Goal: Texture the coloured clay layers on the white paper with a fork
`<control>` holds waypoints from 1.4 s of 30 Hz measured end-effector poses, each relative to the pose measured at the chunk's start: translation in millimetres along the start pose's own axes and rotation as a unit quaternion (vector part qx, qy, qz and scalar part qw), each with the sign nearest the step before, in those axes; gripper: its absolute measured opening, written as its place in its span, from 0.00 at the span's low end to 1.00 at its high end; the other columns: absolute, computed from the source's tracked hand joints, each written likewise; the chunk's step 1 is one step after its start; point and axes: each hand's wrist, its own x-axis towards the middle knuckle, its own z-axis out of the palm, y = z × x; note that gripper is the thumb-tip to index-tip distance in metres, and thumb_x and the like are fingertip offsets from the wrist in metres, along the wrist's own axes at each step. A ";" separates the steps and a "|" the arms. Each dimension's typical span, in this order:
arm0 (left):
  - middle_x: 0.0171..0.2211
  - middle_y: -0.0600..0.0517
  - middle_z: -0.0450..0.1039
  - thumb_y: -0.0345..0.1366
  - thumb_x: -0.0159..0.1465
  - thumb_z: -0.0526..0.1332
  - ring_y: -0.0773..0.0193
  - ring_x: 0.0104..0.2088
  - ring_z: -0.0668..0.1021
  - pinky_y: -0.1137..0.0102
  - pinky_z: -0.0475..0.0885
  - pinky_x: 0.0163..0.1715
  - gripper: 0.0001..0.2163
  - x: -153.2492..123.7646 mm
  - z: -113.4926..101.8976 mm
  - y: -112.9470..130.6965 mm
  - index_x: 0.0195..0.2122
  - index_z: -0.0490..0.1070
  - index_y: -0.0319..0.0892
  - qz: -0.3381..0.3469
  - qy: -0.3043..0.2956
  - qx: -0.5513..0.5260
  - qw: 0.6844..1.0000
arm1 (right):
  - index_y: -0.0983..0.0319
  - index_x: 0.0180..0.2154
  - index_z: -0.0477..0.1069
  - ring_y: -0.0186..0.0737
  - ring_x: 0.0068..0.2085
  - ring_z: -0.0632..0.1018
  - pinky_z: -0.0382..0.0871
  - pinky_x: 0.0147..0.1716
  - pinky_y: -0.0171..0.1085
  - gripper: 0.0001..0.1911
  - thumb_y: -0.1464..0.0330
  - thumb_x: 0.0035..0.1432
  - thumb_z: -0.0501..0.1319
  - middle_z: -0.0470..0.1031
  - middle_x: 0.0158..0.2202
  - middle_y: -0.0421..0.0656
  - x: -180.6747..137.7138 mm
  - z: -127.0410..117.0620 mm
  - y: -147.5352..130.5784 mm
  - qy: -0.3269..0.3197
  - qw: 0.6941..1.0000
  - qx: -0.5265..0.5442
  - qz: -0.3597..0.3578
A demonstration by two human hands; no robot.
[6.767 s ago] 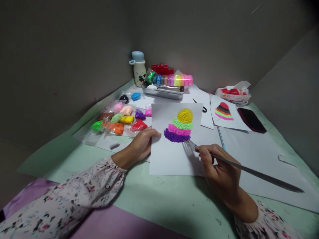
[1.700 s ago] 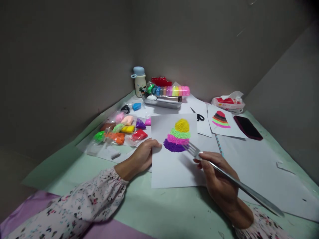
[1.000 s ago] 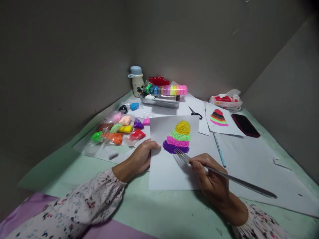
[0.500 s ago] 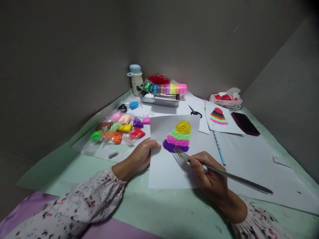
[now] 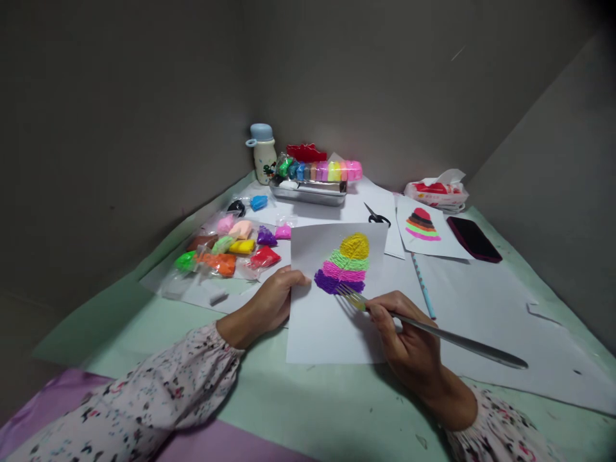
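A white sheet of paper (image 5: 327,324) lies in front of me with a striped clay leaf shape (image 5: 344,264) on it, yellow at the top, then green, pink and purple. My left hand (image 5: 271,299) presses on the sheet's left edge, fingers curled over it. My right hand (image 5: 404,332) is closed round a long metal fork (image 5: 447,336). The fork's tines rest at the lower edge of the purple band.
Several small bags of coloured clay (image 5: 226,244) lie to the left. At the back stand a small bottle (image 5: 264,153), a metal tray (image 5: 308,190) and a row of clay packs (image 5: 321,171). Scissors (image 5: 376,217), a second clay picture (image 5: 422,224), a pencil (image 5: 423,287), a dark phone (image 5: 473,239) and tissues (image 5: 436,190) are to the right.
The fork's tines moved from the right side of the clay shape down to the bottom of the purple band. My left hand stayed on the paper's edge.
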 end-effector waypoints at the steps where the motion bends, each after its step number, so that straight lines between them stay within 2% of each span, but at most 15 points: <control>1: 0.22 0.54 0.69 0.25 0.49 0.59 0.66 0.22 0.73 0.70 0.69 0.26 0.05 0.0 0.0 0.0 0.27 0.67 0.40 0.000 0.000 0.000 1.000 | 0.61 0.35 0.72 0.35 0.29 0.74 0.67 0.29 0.36 0.07 0.74 0.61 0.56 0.73 0.27 0.41 0.2 -0.1 -0.4 0.002 1.000 0.000 0.000; 20: 0.22 0.55 0.69 0.25 0.49 0.59 0.66 0.22 0.73 0.69 0.70 0.26 0.05 2.6 -4.8 -0.9 0.27 0.66 0.40 0.003 -0.010 -0.001 1.000 | 0.61 0.32 0.71 0.34 0.30 0.74 0.66 0.30 0.34 0.07 0.74 0.62 0.56 0.72 0.27 0.39 -0.4 -0.9 -2.0 0.039 0.999 -0.024 0.019; 29: 0.22 0.54 0.69 0.24 0.48 0.58 0.65 0.23 0.74 0.69 0.70 0.27 0.07 2.4 -3.3 0.0 0.28 0.66 0.39 0.000 0.013 -0.012 1.000 | 0.62 0.31 0.71 0.34 0.29 0.73 0.66 0.30 0.35 0.08 0.75 0.61 0.56 0.72 0.27 0.40 -1.0 -0.5 -1.8 0.072 0.997 -0.010 0.019; 35: 0.22 0.54 0.69 0.24 0.48 0.59 0.65 0.22 0.75 0.69 0.71 0.26 0.07 3.5 -3.8 -0.7 0.28 0.66 0.38 0.002 0.012 -0.011 1.000 | 0.61 0.33 0.71 0.34 0.30 0.74 0.66 0.30 0.35 0.08 0.78 0.59 0.57 0.74 0.28 0.40 -2.2 -1.7 -0.3 0.030 0.999 0.008 -0.031; 42: 0.21 0.54 0.69 0.24 0.48 0.59 0.66 0.22 0.75 0.69 0.71 0.26 0.06 3.8 -4.8 -1.4 0.27 0.67 0.38 0.008 0.006 -0.006 1.000 | 0.61 0.35 0.71 0.34 0.31 0.74 0.67 0.31 0.36 0.08 0.78 0.59 0.57 0.74 0.29 0.41 -2.9 0.5 0.8 0.012 0.999 0.019 -0.027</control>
